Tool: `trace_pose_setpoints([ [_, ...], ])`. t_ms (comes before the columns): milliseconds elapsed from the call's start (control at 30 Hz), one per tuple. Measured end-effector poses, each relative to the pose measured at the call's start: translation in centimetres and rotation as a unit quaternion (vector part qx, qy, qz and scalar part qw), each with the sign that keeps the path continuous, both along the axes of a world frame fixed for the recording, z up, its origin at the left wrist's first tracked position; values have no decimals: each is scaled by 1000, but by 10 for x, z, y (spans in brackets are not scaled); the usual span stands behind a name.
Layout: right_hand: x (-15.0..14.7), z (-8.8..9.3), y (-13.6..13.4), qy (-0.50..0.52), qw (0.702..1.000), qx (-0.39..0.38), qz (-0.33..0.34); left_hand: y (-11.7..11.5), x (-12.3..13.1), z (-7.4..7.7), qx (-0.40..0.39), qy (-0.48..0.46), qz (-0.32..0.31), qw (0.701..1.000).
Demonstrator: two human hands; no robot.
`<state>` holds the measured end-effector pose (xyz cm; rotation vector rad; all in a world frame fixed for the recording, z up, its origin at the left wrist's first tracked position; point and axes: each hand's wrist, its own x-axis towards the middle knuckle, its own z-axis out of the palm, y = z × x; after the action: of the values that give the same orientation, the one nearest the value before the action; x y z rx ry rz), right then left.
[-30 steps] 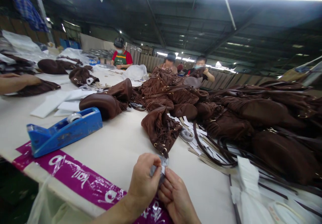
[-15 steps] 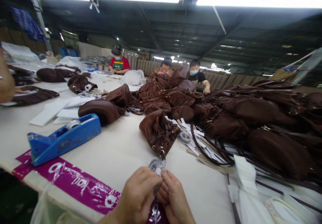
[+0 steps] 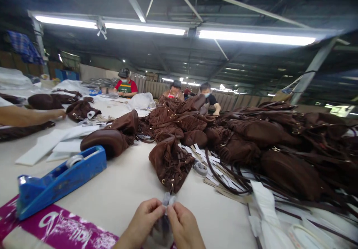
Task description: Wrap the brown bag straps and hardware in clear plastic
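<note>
Left hand (image 3: 142, 223) and right hand (image 3: 184, 228): fingers curled, fingertips pressed together, both pinching small clear plastic piece (image 3: 167, 198) between them at near table edge. Brown fringed bag (image 3: 170, 163) just beyond hands. Blue tape dispenser (image 3: 58, 182) well left of left hand. Magenta strip (image 3: 64, 230) left of left hand: white lettering, too blurred to read.

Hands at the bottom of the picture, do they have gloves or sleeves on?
No gloves: the left hand and the right hand are bare, with no rings showing. The left forearm is bare too, no sleeve or watch in view. Past the right hand the picture ends, so nothing more of that arm shows.
</note>
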<state>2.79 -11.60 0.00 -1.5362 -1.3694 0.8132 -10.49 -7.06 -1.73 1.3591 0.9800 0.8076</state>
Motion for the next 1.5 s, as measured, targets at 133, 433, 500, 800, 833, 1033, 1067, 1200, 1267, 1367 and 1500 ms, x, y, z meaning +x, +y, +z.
trace_pose_setpoints([
  [133,14,33,-5,-34,988,-46,144,10,-17,24,153,158,35,975],
  [433,97,23,1,-179,982,-7,60,14,34,79,462,376,-176,783],
  [500,113,23,1,-209,977,3,47,31,22,80,465,426,-183,754],
  [800,107,44,57,-270,954,102,82,74,-36,74,372,319,-99,866],
  [833,98,48,72,-307,937,137,92,71,-26,71,306,257,-95,912],
  [1033,50,72,154,-525,804,203,192,79,35,41,-104,-141,-24,984],
  [1067,46,74,163,-549,784,201,210,84,39,35,-124,-163,-6,979],
  [1200,40,77,184,-630,714,177,250,95,44,17,-183,-208,54,959],
  [1267,40,78,187,-653,690,168,262,95,46,11,-206,-228,67,949],
  [1367,39,78,190,-674,669,160,270,94,49,9,-216,-253,90,939],
  [1500,37,78,192,-697,649,139,271,93,50,11,-232,-268,117,928],
])
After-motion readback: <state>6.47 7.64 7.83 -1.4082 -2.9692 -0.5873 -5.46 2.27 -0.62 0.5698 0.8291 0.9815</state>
